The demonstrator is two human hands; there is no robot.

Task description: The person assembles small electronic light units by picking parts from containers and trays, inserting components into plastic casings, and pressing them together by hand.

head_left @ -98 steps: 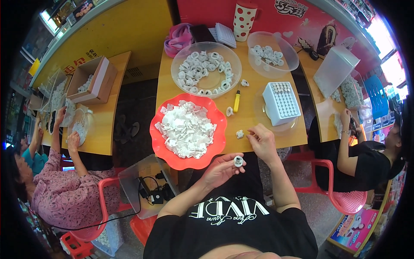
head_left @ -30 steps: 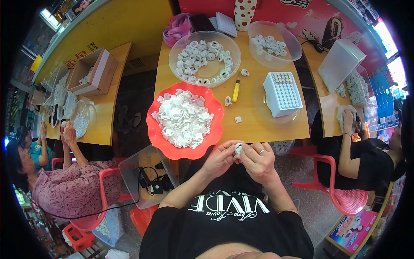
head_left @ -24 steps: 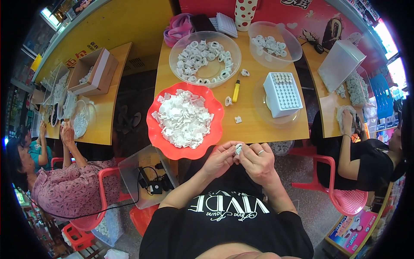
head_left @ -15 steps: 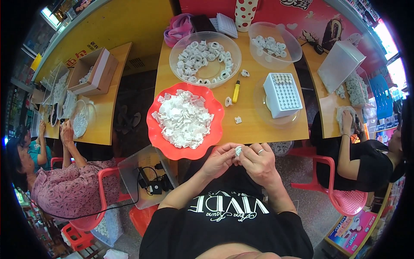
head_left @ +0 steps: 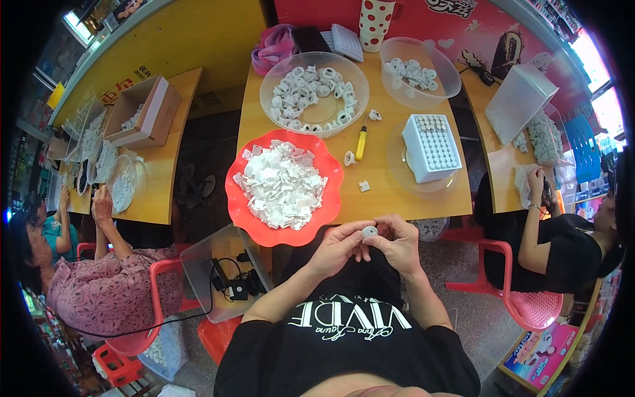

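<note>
Between my two hands, just off the table's front edge, is a small round white plastic part (head_left: 369,231). My left hand (head_left: 338,247) pinches it from the left with thumb and fingers. From the other side my right hand (head_left: 397,243) grips it too, its thumb against the edge. Nearest to my left hand is a red scalloped bowl (head_left: 270,233) heaped with flat white plastic pieces (head_left: 281,185). Beyond my hands, a small white piece (head_left: 364,186), a white part (head_left: 349,158) and a yellow-handled screwdriver (head_left: 361,143) lie on the table.
A clear bowl (head_left: 266,109) of white round parts stands at the back, another clear bowl (head_left: 397,92) right of it. A white rack (head_left: 418,165) holds rows of small cylinders at the right. People work at side tables, one on the left (head_left: 112,291), one on the right (head_left: 562,255).
The white part has been turned in my fingers, so its round face now shows. My right hand has shifted slightly and its fingers have moved around the part.
</note>
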